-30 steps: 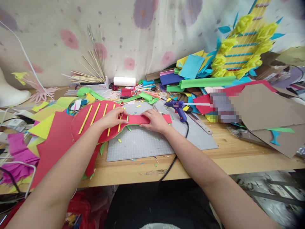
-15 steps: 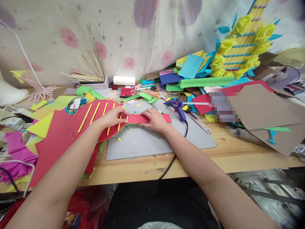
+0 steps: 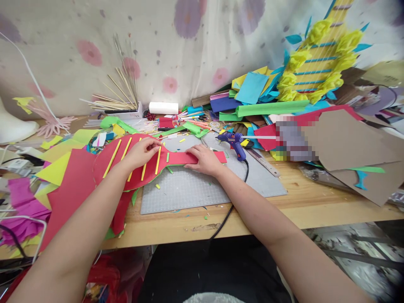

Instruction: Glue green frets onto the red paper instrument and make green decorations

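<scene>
Head view: right hand (image 3: 202, 160) holds red neck (image 3: 177, 158), open mat (image 3: 186, 187) along near edge.

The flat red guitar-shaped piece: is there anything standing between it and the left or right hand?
Nothing visible does. The right hand holds the neck of the flat red guitar-shaped piece; the left hand is over its round body, among thin yellow strips, though contact is unclear.

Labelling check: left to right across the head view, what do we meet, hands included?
Magenta paper, left hand, green strip on the red neck, right hand, blue glue gun, brown cardboard.
</scene>
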The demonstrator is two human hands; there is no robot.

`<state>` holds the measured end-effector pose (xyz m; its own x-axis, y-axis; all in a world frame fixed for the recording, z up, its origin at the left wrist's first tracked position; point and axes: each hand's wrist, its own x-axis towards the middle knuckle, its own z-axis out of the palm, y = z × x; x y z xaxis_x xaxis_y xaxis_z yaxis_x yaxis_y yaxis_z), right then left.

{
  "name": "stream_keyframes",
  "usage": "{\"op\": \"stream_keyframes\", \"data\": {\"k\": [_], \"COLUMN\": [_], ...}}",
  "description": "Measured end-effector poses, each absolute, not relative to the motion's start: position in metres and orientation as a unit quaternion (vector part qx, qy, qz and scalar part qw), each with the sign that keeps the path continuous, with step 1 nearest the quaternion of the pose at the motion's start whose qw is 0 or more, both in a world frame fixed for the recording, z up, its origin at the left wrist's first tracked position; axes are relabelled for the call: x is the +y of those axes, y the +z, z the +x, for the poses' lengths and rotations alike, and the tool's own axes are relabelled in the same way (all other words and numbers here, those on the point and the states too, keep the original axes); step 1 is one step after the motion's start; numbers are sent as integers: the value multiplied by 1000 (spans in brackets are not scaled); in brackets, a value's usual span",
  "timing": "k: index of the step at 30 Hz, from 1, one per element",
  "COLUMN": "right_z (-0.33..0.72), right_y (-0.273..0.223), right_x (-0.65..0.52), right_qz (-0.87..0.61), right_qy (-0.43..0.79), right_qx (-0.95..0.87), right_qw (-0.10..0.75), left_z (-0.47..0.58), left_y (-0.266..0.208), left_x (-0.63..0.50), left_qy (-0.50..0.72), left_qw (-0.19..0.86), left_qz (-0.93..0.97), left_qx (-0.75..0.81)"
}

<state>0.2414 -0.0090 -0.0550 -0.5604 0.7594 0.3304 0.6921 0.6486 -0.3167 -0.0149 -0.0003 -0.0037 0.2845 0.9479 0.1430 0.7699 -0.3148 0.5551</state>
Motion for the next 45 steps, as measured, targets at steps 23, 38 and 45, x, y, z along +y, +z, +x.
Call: {"op": "stream_keyframes", "data": {"k": [23, 38, 45], "right_z": [241, 240, 239], "right_y": [-55, -56, -52], "right_x": [-10, -10, -13], "right_qz": [-411, -416, -414], "right_qy": [65, 62, 53], "right_qx": [-881, -880, -881], "right_qw": [227, 220, 223], "left_z": [3, 8, -3], "left_y": [-5, -6, 5], "left_x": [4, 9, 7], "left_qy": [156, 131, 190], "left_qw": [220, 227, 109], "left_qz": [781, 775, 757], "left_qx": [563, 575, 616]}}
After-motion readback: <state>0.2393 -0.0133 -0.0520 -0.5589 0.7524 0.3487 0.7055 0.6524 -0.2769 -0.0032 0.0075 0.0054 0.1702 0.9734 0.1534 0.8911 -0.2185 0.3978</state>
